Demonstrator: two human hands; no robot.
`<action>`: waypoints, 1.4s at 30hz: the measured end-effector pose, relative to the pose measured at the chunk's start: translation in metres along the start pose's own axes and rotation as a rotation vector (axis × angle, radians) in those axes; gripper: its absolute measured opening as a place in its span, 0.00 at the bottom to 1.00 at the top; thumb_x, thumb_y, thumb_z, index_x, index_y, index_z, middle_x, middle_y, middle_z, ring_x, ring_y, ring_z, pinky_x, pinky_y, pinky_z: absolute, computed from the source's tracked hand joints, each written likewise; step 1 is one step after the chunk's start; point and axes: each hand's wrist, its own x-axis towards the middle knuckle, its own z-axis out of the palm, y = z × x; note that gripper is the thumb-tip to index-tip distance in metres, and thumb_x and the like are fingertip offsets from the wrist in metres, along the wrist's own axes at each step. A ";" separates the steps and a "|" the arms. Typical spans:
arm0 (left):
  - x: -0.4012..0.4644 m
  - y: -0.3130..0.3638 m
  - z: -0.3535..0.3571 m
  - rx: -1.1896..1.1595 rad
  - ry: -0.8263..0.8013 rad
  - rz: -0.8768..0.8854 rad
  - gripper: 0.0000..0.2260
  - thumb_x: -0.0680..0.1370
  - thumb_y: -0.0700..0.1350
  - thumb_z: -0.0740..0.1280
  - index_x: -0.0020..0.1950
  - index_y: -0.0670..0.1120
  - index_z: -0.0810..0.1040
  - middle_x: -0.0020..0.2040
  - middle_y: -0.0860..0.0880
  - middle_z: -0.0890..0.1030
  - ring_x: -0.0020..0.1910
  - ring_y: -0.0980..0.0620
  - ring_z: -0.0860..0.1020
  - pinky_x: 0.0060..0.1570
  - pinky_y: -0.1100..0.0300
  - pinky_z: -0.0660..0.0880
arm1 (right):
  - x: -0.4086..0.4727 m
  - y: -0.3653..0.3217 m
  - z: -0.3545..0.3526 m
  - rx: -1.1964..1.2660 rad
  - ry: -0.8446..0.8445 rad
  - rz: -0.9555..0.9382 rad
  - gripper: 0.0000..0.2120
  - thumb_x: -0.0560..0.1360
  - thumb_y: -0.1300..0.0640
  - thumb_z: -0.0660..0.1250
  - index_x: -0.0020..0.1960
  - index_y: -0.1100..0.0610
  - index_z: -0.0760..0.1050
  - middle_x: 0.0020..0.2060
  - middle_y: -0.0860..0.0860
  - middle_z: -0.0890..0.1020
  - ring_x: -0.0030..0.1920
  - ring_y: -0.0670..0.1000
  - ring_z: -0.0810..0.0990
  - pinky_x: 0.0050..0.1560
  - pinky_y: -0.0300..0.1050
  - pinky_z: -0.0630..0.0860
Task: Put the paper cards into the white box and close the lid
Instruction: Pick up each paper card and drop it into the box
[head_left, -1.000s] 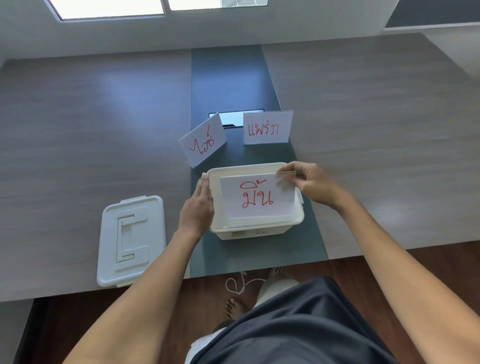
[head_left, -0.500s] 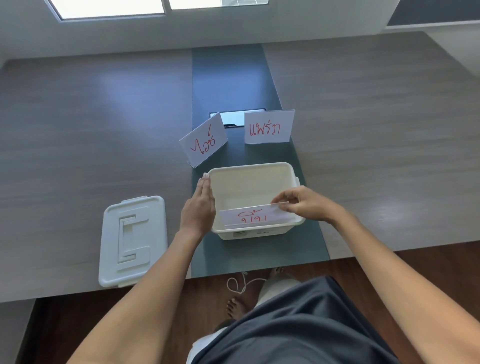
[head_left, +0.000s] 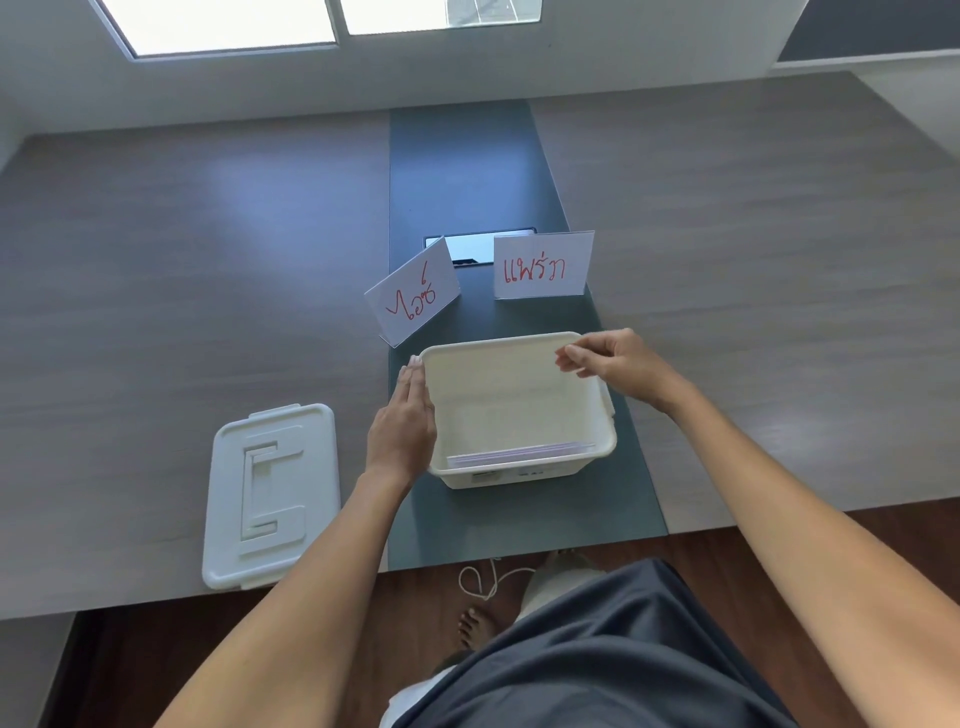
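i see the white box (head_left: 519, 410) sitting open on the dark strip (head_left: 467, 171) of the table (head_left: 156, 260), and i place everything else from it. one paper card (head_left: 519, 453) stands on edge inside the box against its near wall. my left hand (head_left: 402, 426) lies flat against the box's left wall, fingers straight and together, gripping nothing. my right hand (head_left: 618, 364) hovers over the box's far right corner, fingers loosely curled with thumb and forefinger close together, holding nothing. two more cards stand just beyond the box: a tilted card (head_left: 413, 291) off its far left corner and an upright card (head_left: 543, 265) behind its far right side. the lid (head_left: 270, 493) lies flat on the table to the left of the box, apart from it.
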 end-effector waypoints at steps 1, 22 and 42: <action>0.001 0.000 0.000 0.007 0.000 -0.001 0.23 0.83 0.41 0.49 0.79 0.46 0.55 0.80 0.52 0.57 0.77 0.49 0.61 0.61 0.46 0.72 | 0.007 -0.001 -0.002 -0.005 0.039 -0.012 0.11 0.81 0.55 0.66 0.58 0.59 0.83 0.50 0.50 0.87 0.53 0.47 0.85 0.60 0.50 0.80; 0.005 0.000 0.003 -0.016 0.024 0.006 0.23 0.83 0.40 0.51 0.80 0.46 0.55 0.80 0.52 0.57 0.74 0.48 0.66 0.59 0.49 0.73 | 0.178 0.007 -0.034 -0.840 0.228 0.041 0.29 0.82 0.51 0.57 0.81 0.54 0.55 0.82 0.54 0.47 0.81 0.57 0.45 0.78 0.54 0.47; 0.007 -0.006 0.008 -0.006 0.037 0.039 0.23 0.83 0.41 0.52 0.79 0.47 0.56 0.79 0.52 0.58 0.76 0.52 0.62 0.63 0.51 0.72 | 0.221 0.026 -0.034 -1.079 0.203 0.074 0.32 0.76 0.62 0.65 0.77 0.55 0.57 0.65 0.62 0.70 0.66 0.63 0.69 0.66 0.57 0.63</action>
